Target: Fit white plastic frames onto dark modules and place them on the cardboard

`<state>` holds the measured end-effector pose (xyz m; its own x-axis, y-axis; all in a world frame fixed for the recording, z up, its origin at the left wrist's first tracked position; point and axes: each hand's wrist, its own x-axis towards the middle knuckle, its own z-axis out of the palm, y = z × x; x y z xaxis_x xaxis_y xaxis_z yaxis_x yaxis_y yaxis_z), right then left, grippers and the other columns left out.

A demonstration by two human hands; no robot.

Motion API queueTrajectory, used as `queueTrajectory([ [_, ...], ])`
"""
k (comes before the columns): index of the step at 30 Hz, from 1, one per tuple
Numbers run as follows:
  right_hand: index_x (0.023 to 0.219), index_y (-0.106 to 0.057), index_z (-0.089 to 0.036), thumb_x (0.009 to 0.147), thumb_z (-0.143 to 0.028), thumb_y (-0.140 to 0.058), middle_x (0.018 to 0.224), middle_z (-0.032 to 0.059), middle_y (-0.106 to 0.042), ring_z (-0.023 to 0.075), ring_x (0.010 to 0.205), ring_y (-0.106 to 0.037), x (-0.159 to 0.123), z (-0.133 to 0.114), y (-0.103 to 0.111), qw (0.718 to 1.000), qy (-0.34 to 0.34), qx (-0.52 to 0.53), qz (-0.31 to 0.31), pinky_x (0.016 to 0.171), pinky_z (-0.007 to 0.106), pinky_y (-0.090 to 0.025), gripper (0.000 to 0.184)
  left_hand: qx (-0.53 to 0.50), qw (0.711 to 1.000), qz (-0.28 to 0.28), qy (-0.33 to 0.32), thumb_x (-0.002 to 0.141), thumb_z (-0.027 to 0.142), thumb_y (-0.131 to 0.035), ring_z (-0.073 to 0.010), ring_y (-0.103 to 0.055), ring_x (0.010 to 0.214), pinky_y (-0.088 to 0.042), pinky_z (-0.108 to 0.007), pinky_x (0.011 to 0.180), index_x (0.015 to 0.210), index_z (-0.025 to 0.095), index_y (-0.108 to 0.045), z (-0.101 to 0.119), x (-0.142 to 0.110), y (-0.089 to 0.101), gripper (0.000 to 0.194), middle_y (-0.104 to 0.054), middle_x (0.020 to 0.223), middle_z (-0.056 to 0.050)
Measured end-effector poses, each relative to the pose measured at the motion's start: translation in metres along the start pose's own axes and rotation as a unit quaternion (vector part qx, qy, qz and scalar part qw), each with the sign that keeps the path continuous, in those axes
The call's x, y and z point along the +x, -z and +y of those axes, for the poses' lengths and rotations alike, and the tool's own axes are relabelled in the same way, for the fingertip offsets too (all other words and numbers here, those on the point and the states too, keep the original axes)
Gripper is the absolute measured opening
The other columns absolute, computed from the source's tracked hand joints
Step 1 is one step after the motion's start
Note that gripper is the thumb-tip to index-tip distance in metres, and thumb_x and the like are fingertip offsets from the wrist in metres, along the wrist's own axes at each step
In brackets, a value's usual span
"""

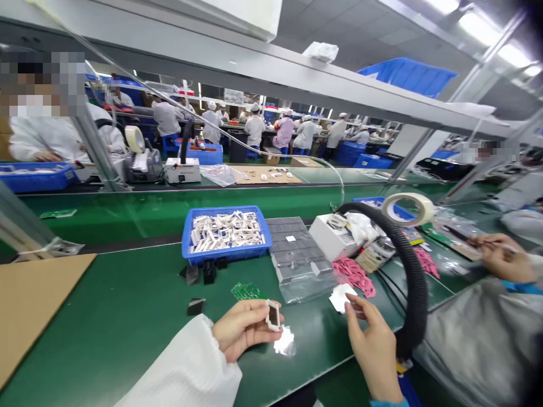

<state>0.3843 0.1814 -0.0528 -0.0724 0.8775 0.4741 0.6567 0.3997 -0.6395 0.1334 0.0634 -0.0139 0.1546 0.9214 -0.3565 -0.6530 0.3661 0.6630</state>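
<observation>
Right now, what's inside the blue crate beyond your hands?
The blue plastic crate holds a heaped pile of white rectangular frames lying every which way. The pile covers the crate's floor, so anything beneath the top layers cannot be seen.

Free passage runs from the blue tray of white parts [226,234] over the green bench mat [127,333] toward the cardboard sheet [38,305] on the tray's left. Small black blocks [208,271] sit just in front of the tray; to its right, a plastic-wrapped stack of grey pads [294,251] and a black corrugated hose [413,271] stand in the way
</observation>
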Motion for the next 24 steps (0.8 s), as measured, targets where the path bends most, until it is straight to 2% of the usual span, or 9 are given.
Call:
queueTrajectory([
  [2,0.102,-0.062,-0.016,0.085,-0.042,-0.050,0.099,0.0113,-0.061,0.0248,0.085,-0.059,0.003,0.023,0.001,0.999,0.022,-0.046,-0.005,0.072,0.036,-0.050,0.034,-0.012,1.000,0.004,-0.004,0.079,0.021,-0.064,-0.0192,-0.069,0.083,-0.053,-0.032,0.084,0.105,0.009,-0.064,0.002,-0.001,-0.002,0.029,-0.070,0.094,-0.011],
  [5,0.108,-0.063,-0.017,0.084,-0.035,-0.051,0.109,0.0126,-0.057,0.0290,0.096,-0.054,0.007,0.041,0.000,0.989,0.104,-0.099,-0.041,0.081,0.045,-0.049,0.032,-0.054,0.998,-0.025,-0.021,0.076,0.020,-0.067,-0.0197,-0.068,0.085,-0.054,-0.031,0.084,0.106,0.010,-0.064,0.004,-0.002,-0.003,0.032,-0.069,0.094,-0.011],
  [9,0.125,-0.055,-0.024,0.084,-0.016,-0.045,0.130,0.0110,-0.046,0.0285,0.104,-0.050,0.013,0.043,0.001,0.963,0.199,-0.138,-0.121,0.088,0.047,-0.047,0.043,-0.040,0.999,-0.034,-0.011,0.080,0.024,-0.063,-0.0146,-0.067,0.070,-0.055,-0.024,0.069,0.101,0.006,-0.066,0.001,-0.002,-0.004,0.028,-0.068,0.081,-0.010],
  [12,0.122,-0.057,-0.027,0.083,-0.010,-0.041,0.132,0.0096,-0.047,0.0291,0.107,-0.049,0.024,0.047,0.005,0.949,0.228,-0.157,-0.151,0.089,0.048,-0.046,0.046,-0.019,0.999,-0.026,-0.013,0.080,0.025,-0.062,-0.0136,-0.066,0.069,-0.055,-0.023,0.068,0.103,0.006,-0.065,0.000,0.000,-0.006,0.030,-0.068,0.081,-0.010],
  [15,0.114,-0.062,-0.026,0.082,-0.014,-0.047,0.128,0.0101,-0.052,0.0304,0.108,-0.050,0.035,0.049,0.010,0.943,0.236,-0.156,-0.174,0.088,0.050,-0.046,0.038,-0.018,0.999,-0.026,-0.018,0.078,0.024,-0.065,-0.0134,-0.066,0.073,-0.054,-0.025,0.074,0.104,0.008,-0.066,0.000,0.001,-0.006,0.030,-0.068,0.084,-0.009],
  [18,0.104,-0.065,-0.024,0.079,-0.024,-0.056,0.117,0.0110,-0.059,0.0310,0.107,-0.053,0.035,0.034,0.014,0.955,0.225,-0.106,-0.158,0.088,0.048,-0.047,0.026,-0.014,0.999,-0.040,-0.024,0.077,0.023,-0.067,-0.0139,-0.066,0.076,-0.052,-0.027,0.080,0.097,0.007,-0.068,-0.001,0.001,-0.005,0.026,-0.068,0.084,-0.009],
  [21,0.107,-0.064,-0.026,0.081,-0.033,-0.059,0.111,0.0084,-0.062,0.0275,0.107,-0.056,0.016,0.004,0.011,0.966,0.208,-0.016,-0.153,0.086,0.039,-0.050,0.027,-0.007,0.995,-0.099,-0.021,0.076,0.025,-0.066,-0.0183,-0.067,0.084,-0.048,-0.033,0.089,0.097,0.004,-0.069,-0.007,-0.001,-0.005,0.030,-0.070,0.090,-0.015],
  [24,0.118,-0.060,-0.030,0.081,-0.032,-0.060,0.113,0.0054,-0.064,0.0237,0.101,-0.062,-0.008,-0.016,-0.007,0.946,0.252,0.071,-0.193,0.080,0.029,-0.054,0.036,-0.018,0.988,-0.152,-0.029,0.070,0.028,-0.070,-0.0249,-0.065,0.096,-0.042,-0.042,0.097,0.102,0.003,-0.068,-0.014,-0.003,-0.005,0.040,-0.069,0.099,-0.019],
])
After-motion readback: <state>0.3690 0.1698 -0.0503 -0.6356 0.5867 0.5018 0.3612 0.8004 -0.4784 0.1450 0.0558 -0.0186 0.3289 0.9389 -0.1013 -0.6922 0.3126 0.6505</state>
